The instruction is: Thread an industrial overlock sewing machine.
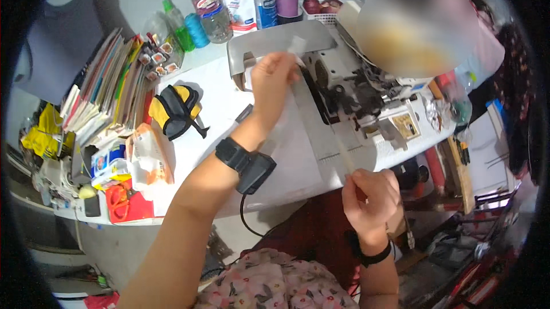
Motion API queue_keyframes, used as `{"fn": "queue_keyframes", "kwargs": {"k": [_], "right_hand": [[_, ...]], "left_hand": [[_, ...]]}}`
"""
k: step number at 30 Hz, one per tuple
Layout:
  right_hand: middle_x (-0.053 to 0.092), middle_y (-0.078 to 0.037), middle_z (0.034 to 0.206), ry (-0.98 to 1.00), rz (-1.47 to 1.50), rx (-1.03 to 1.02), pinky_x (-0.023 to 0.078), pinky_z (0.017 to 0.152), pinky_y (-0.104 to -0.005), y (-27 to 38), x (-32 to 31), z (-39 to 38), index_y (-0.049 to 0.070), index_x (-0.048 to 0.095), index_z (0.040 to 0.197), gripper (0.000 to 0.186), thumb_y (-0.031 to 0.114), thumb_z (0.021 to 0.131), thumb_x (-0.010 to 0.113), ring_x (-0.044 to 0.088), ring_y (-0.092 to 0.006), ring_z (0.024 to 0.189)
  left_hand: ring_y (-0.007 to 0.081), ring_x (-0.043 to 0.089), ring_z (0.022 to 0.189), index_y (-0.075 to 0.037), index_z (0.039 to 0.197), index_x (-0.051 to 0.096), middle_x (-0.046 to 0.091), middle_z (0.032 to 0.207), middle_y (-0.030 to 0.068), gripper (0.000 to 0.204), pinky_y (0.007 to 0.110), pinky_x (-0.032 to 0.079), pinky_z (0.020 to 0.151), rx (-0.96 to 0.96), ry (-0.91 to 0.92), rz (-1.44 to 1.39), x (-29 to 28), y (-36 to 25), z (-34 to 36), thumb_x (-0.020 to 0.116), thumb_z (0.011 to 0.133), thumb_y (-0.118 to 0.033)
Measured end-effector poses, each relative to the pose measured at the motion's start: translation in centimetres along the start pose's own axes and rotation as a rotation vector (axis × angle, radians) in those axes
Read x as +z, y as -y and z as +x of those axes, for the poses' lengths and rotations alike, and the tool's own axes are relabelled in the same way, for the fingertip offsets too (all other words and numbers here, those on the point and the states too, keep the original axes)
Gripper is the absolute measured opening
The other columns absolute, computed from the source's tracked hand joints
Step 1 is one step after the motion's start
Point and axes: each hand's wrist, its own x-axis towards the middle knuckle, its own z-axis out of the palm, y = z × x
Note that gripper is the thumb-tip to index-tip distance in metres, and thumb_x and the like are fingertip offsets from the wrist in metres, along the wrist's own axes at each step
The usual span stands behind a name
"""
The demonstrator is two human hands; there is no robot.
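My left hand (pixel 275 77) is closed in a pinch above the left part of a sewing machine (pixel 349 88); what its fingertips hold is too small to make out. Down to the right, at the table's front edge, my right hand (pixel 371 197) pinches the lower end of a thin pale translucent strip (pixel 346 157). That strip runs up from the fingers over the machine's light metal bed, and its far end fades from sight. The machine's dark metal workings lie between and right of my hands. A grey rounded cover (pixel 281 42) stands behind my left hand.
A white table (pixel 275 177) carries a black-and-yellow pouch (pixel 176 111), a row of upright books and papers (pixel 109 91) and red-handled scissors (pixel 118 203). Jars, a green bottle (pixel 179 25) and cans line the wall. A black cable (pixel 245 217) hangs from my left wrist.
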Motion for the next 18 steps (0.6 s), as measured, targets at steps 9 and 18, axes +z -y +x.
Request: {"fn": "queue_keyframes", "kwargs": {"k": [9, 18], "right_hand": [[0.07, -0.009, 0.08, 0.11, -0.209, 0.048, 0.045, 0.061, -0.0324, -1.2, 5.2, 0.4, 0.002, 0.064, 0.082, 0.016, -0.004, 0.072, 0.076, 0.065, -0.022, 0.065], [0.071, -0.009, 0.082, 0.157, -0.348, 0.188, 0.047, 0.064, -0.0331, -1.9, 8.3, 0.9, 0.003, 0.068, 0.085, 0.015, 0.0, 0.073, 0.075, 0.067, -0.0232, 0.067]], "left_hand": [[0.0057, 0.057, 0.063, 0.0, 0.094, 0.063, 0.064, 0.075, 0.0009, 0.011, 0.021, 0.046, 0.057, -0.043, -0.083, -0.026, -1.1, 2.2, -0.5, 0.065, 0.092, -0.011], [0.0058, 0.06, 0.067, 0.001, 0.094, 0.064, 0.065, 0.076, 0.001, 0.011, 0.021, 0.049, 0.059, -0.031, -0.107, 0.058, -0.8, 2.6, -0.5, 0.065, 0.091, -0.009]]}}
